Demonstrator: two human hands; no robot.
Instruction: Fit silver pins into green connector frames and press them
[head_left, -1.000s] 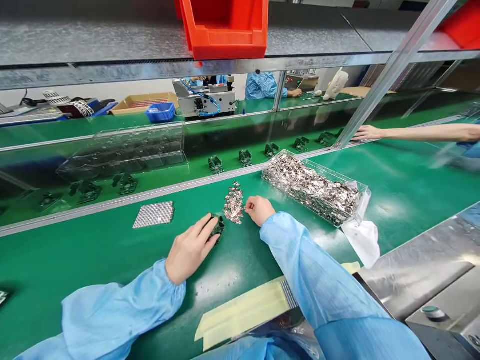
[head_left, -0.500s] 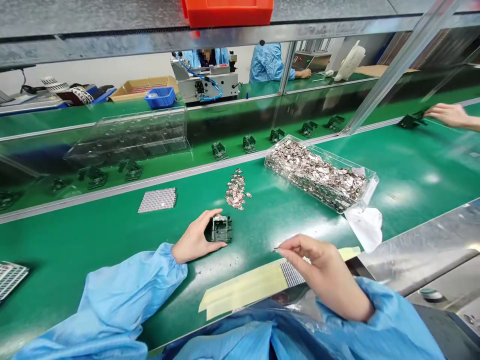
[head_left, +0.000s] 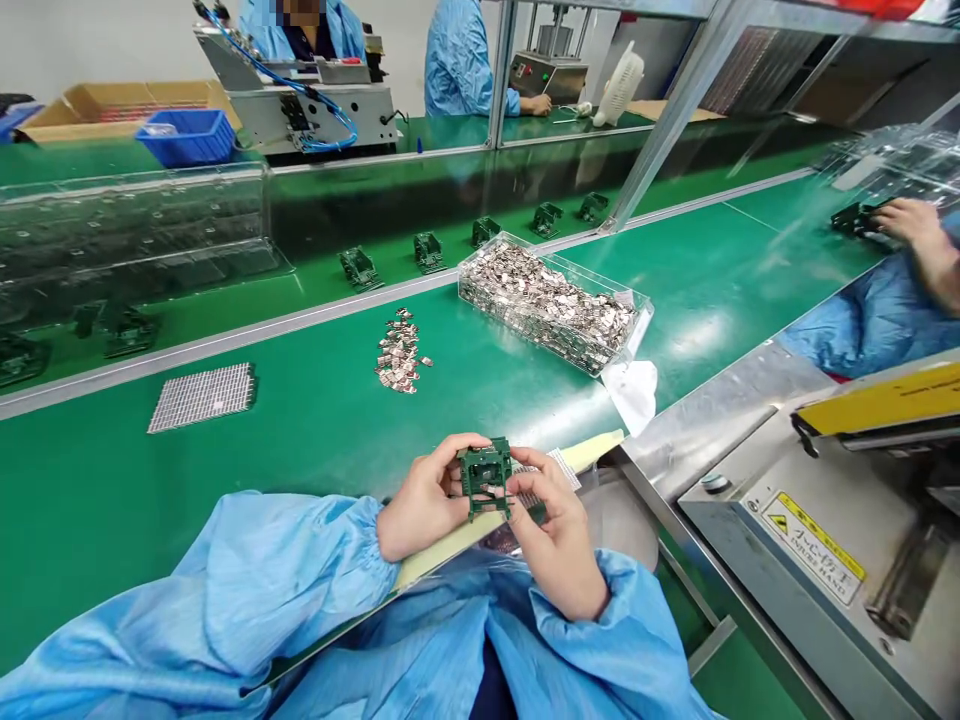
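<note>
At the tabletop's (head_left: 322,430) near edge, the left hand (head_left: 426,500) grips a green frame (head_left: 486,467); the right hand (head_left: 559,535) touches it, grasp unclear to me.

Green housing (head_left: 486,470) now lifted — right hand (head_left: 559,535) joining left hand (head_left: 421,507) on it.

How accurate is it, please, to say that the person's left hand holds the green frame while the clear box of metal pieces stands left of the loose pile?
The side is wrong: the head view shows the clear box of metal pieces right of the loose pile. The left hand does hold the green frame.
</note>
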